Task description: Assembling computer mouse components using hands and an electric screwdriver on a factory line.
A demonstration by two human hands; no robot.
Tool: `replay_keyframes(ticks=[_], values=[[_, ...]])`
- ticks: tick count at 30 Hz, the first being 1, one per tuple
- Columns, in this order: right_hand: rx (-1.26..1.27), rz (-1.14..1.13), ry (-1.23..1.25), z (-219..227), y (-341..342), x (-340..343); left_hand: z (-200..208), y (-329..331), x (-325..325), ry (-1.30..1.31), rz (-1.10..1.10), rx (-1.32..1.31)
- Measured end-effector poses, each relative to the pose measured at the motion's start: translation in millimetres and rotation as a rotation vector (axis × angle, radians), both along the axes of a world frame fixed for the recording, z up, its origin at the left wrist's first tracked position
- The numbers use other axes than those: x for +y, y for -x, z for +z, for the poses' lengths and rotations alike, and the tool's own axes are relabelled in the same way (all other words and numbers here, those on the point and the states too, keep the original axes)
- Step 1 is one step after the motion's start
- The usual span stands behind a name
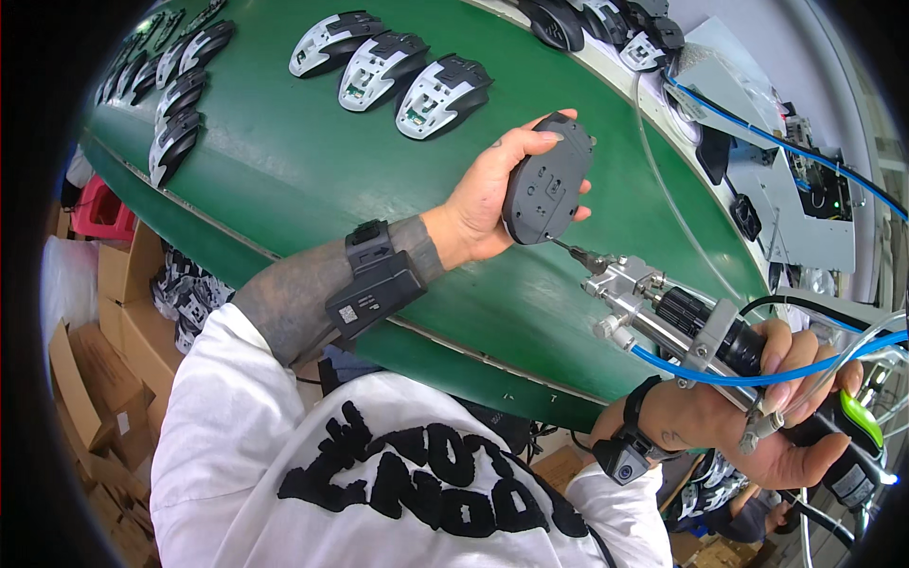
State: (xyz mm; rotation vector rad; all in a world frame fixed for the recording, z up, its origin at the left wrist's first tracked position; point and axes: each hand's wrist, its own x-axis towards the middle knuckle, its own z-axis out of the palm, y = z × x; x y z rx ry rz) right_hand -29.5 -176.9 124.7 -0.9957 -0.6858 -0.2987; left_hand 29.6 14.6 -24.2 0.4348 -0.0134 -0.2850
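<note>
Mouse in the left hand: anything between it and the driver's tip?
Nothing visible. The driver's tip is at the mouse's lower end; contact is unclear. The left hand grips the mouse's sides, clear of the tip.

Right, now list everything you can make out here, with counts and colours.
Held mouse: one, black, underside up, in the left hand
Screwdriver-like tool: one, silver and black, in the right hand, tip at the held mouse
Mice in a row: three, white and black, upper middle
Other mice: several, white and black, upper left
Work surface: one, green, centre
Blue tubes: at least two, right
Pale equipment: count unclear, right
Cardboard boxes: several, brown, lower left
Plastic item: one, red, left
Wrist devices: one per arm, black
Shirt: one, white, black print
Left hand, right hand: two, bare
</note>
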Motion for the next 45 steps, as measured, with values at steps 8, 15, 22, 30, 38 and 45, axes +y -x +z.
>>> replay_keyframes(ticks=[8,15,22,30,38,45], values=[[-0.046,0.152,-0.019,-5,-10,-2,-1,2,-9,0.083,0.013,0.014],[-0.054,0.034,-0.029,17,-3,-26,-15,-7,-10,-0.115,0.123,0.166],[-0.1,0.144,-0.024,5,-1,13,-7,1,-9,-0.029,-0.01,0.114],[-0.071,0.041,-0.053,3,-1,14,-6,3,-12,-0.019,-0.029,0.055],[-0.047,-0.014,0.0,4,1,16,0,9,-24,-0.258,0.005,-0.008],[-0.016,0.003,0.004,31,0,-60,-4,-25,43,-2.226,0.976,-0.636]])
